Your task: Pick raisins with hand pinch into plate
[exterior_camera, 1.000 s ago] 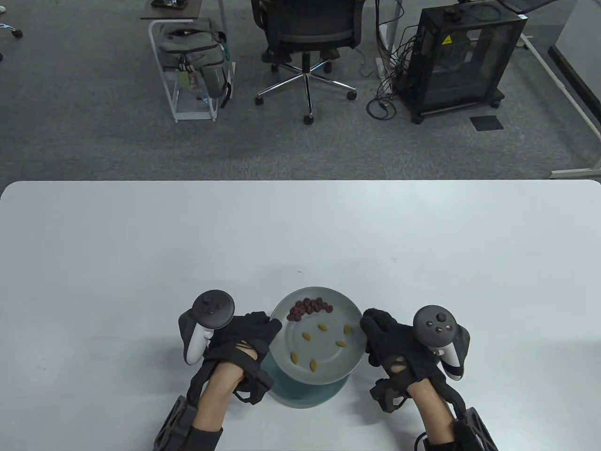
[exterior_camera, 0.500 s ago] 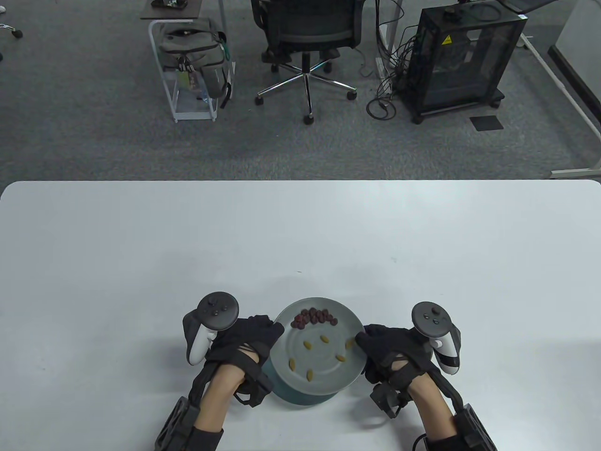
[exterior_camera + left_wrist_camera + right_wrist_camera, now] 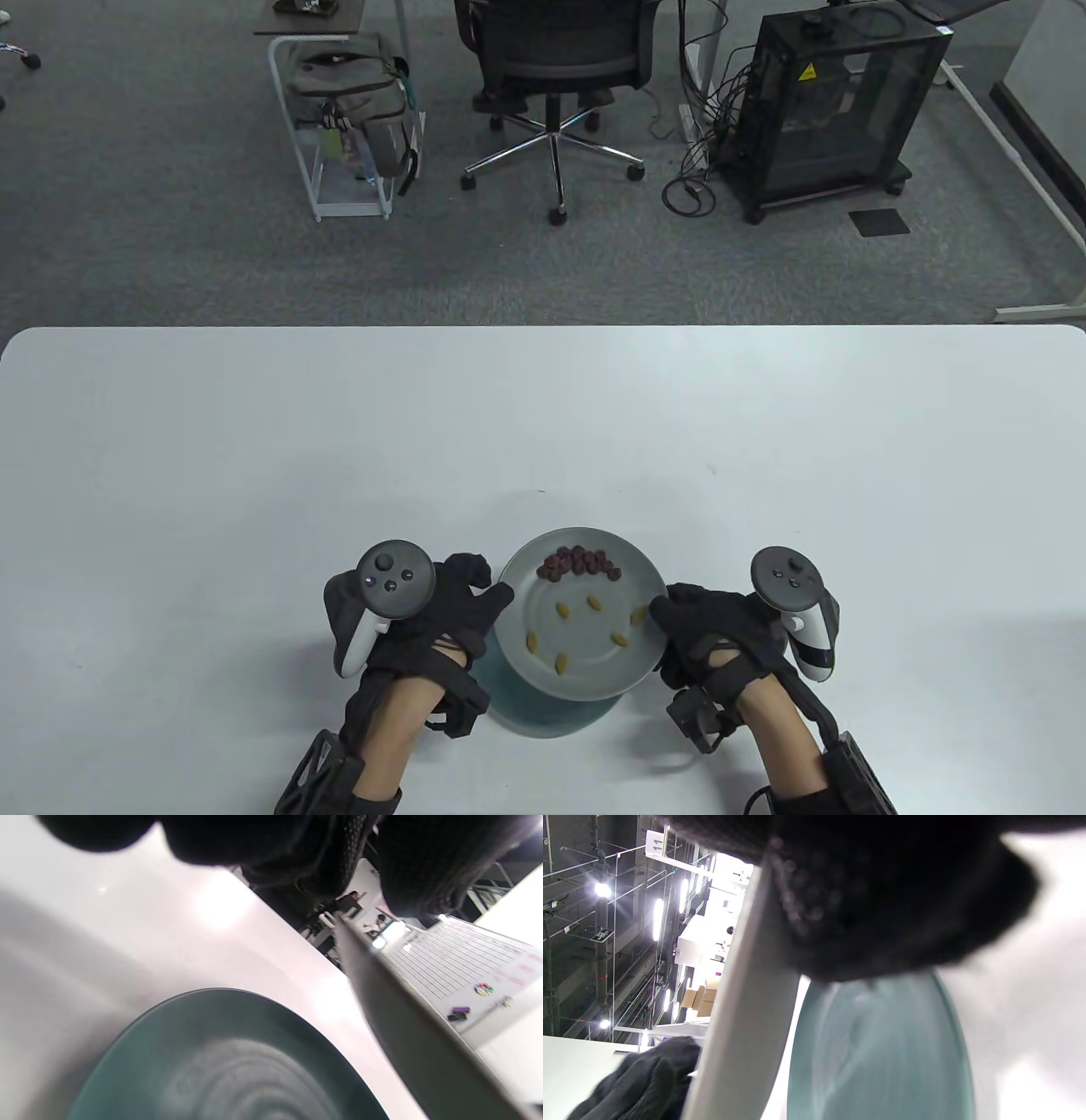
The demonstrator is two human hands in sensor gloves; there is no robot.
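A light grey plate is held a little above a dark teal plate at the near table edge. It carries a cluster of dark raisins at its far side and several yellow raisins spread over the middle. My left hand grips its left rim and my right hand grips its right rim. In the left wrist view the grey plate's edge runs up to my fingers over the teal plate. The right wrist view shows the same edge and teal plate.
The white table stretches far and to both sides of the plates. A tiny dark speck lies just beyond the plates. Beyond the table are an office chair, a cart with a bag and a black cabinet.
Both hands carried the grey plate toward me, then a little away and to the right. The raisins stayed on it. My left fingers have spread more at the rim.
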